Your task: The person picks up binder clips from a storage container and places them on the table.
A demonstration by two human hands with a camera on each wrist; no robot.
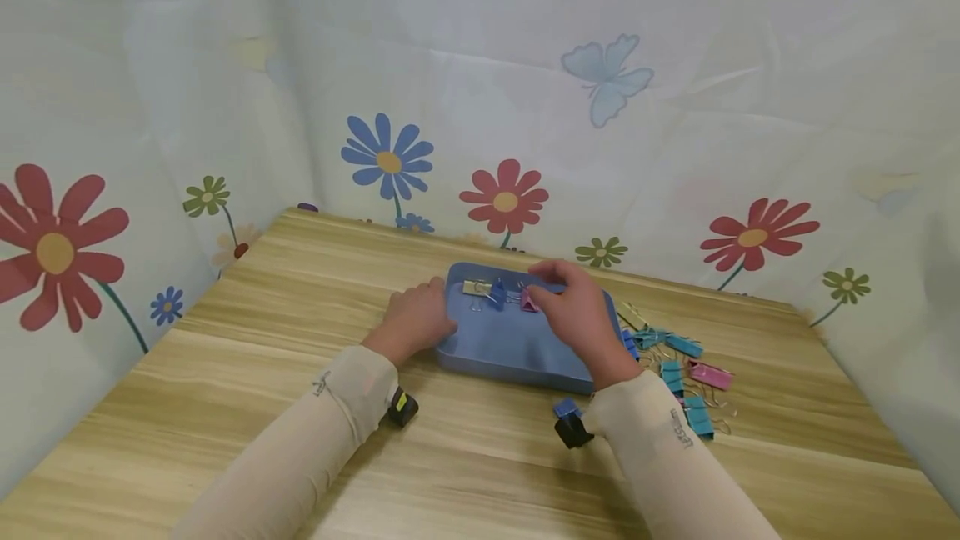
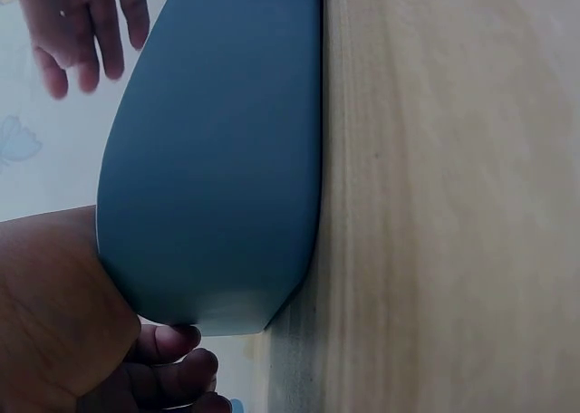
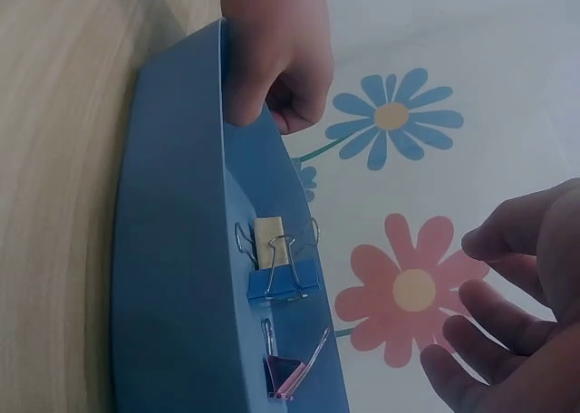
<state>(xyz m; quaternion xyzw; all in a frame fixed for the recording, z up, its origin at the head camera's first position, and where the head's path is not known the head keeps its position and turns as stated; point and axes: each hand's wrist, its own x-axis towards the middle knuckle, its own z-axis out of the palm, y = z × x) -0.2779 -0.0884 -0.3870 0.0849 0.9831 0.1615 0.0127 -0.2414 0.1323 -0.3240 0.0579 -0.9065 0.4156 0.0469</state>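
A blue rectangular tray (image 1: 517, 348) lies on the wooden table in the head view. My left hand (image 1: 414, 315) grips its left end, thumb over the rim on the inside and fingers outside, as the right wrist view shows too. Along the tray's far side stand a yellow binder clip (image 3: 270, 241), a blue binder clip (image 3: 285, 282) and a pink binder clip (image 3: 284, 377), in a row. My right hand (image 1: 581, 315) hovers over the tray's right half, near the pink clip. Its fingers (image 3: 489, 318) are spread apart with nothing between them in the right wrist view.
Right of the tray lies a loose pile of several binder clips, among them a teal clip (image 1: 699, 417), another pink clip (image 1: 711, 374) and another yellow clip (image 1: 632, 315). A flower-printed curtain (image 1: 465, 90) hangs behind the table (image 1: 465, 473).
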